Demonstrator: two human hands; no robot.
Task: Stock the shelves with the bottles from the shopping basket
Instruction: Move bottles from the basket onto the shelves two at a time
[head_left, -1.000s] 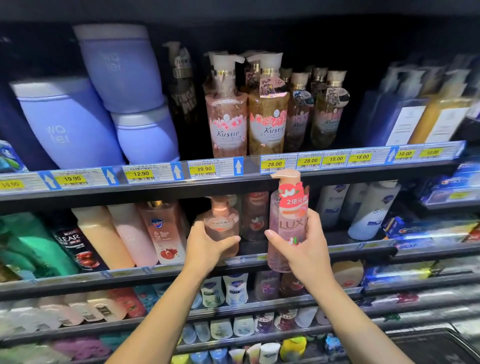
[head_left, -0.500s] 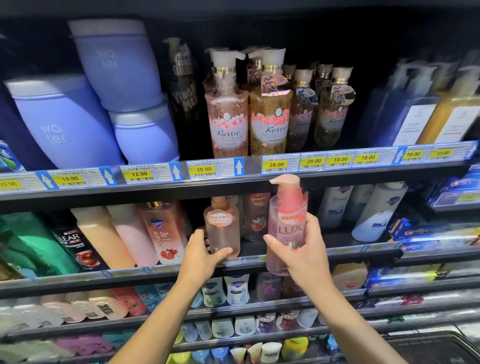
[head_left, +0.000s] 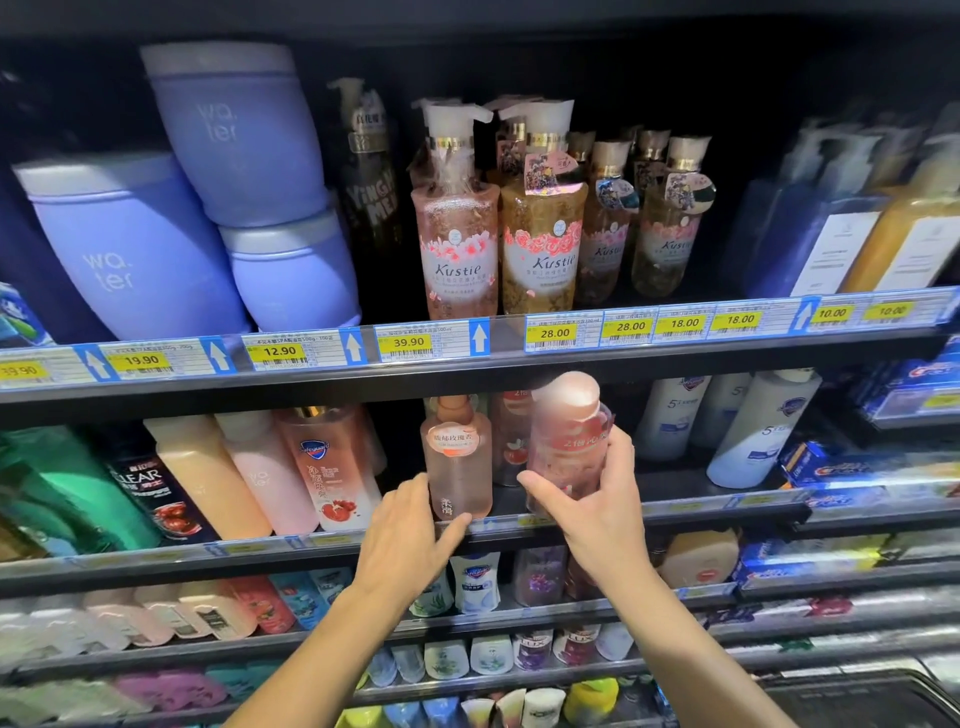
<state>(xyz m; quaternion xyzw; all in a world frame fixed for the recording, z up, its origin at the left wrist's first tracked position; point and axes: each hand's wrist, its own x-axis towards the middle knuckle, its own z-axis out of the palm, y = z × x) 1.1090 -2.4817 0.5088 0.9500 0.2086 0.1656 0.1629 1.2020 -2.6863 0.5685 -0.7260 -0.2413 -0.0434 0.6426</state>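
My right hand (head_left: 597, 499) grips a pink LUX pump bottle (head_left: 566, 431) and holds it tilted, top leaning back under the upper shelf, over the front of the second shelf (head_left: 691, 506). Just to its left a pale pink pump bottle (head_left: 457, 457) stands upright on that shelf. My left hand (head_left: 410, 525) is at this bottle's base, thumb across the lower front and fingers loosely along its left side. More pink bottles stand behind these two, partly hidden.
The shelf above carries Kustie pump bottles (head_left: 457, 244) and large blue tubs (head_left: 130, 249) over a price rail (head_left: 415, 345). White bottles (head_left: 753, 426) stand right of my right hand, a Safeguard bottle (head_left: 322, 467) left. A dark basket rim (head_left: 857, 691) shows bottom right.
My right hand has pushed the LUX bottle deeper under the upper shelf and tilted it back. My left hand slid down from the pale pink bottle's body to its base, its grip loosening.
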